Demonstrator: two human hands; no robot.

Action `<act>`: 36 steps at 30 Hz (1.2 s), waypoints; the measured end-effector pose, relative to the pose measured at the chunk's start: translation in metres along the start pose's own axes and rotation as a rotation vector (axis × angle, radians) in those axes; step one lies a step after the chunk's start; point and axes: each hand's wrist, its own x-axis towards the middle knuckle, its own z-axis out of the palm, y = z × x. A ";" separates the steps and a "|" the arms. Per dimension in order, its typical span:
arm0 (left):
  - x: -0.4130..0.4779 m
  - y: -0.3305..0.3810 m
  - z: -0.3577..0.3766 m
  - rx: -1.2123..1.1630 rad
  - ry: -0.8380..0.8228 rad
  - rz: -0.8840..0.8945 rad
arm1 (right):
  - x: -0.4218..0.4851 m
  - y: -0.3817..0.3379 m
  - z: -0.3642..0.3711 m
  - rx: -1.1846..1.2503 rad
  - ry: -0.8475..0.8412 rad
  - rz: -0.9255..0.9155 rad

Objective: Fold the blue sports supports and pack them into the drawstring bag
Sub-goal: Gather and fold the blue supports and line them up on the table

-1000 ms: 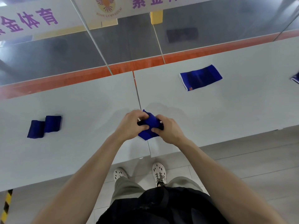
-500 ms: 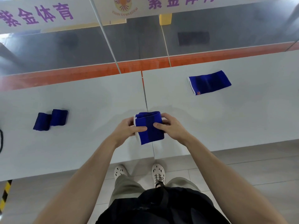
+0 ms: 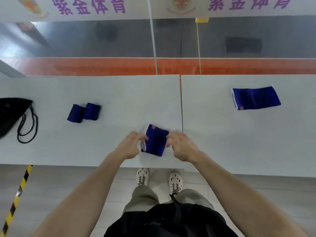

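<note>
**A sports hall, by its signs**

A banner [image 3: 89, 6] in purple characters reading 紫金体育, with a club emblem [image 3: 181, 6], runs above glass panels [image 3: 77, 41]. Beyond them lies grey flooring edged by an orange strip [image 3: 102, 66]. A white table [image 3: 119, 93] carries a blue sports support [image 3: 255, 98].

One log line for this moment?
left hand, right hand: touching folded support; folded pair: left; flat support: right; drawstring bag: far left

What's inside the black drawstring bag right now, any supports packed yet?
Cannot tell: the drawstring bag lies at the left end of the table, partly out of frame, its black fabric hiding the inside. Two folded supports lie beside it, outside.
</note>
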 end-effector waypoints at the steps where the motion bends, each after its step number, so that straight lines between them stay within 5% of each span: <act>1: -0.006 -0.010 0.007 0.032 -0.060 -0.029 | 0.001 -0.003 0.006 -0.011 -0.072 0.029; 3: -0.016 -0.019 0.019 0.056 0.000 -0.008 | -0.004 -0.005 0.015 -0.038 -0.105 0.071; 7: -0.018 -0.017 0.031 0.189 0.400 0.215 | -0.003 -0.016 0.027 0.008 0.019 0.183; 12: -0.006 -0.012 0.053 0.524 0.232 0.539 | -0.006 -0.022 0.020 0.038 -0.011 0.264; 25: 0.025 -0.077 -0.042 0.410 0.184 0.082 | 0.054 -0.084 -0.011 0.069 -0.079 0.299; 36: 0.051 -0.135 -0.111 0.391 0.077 0.084 | 0.103 -0.135 -0.013 0.036 -0.099 0.324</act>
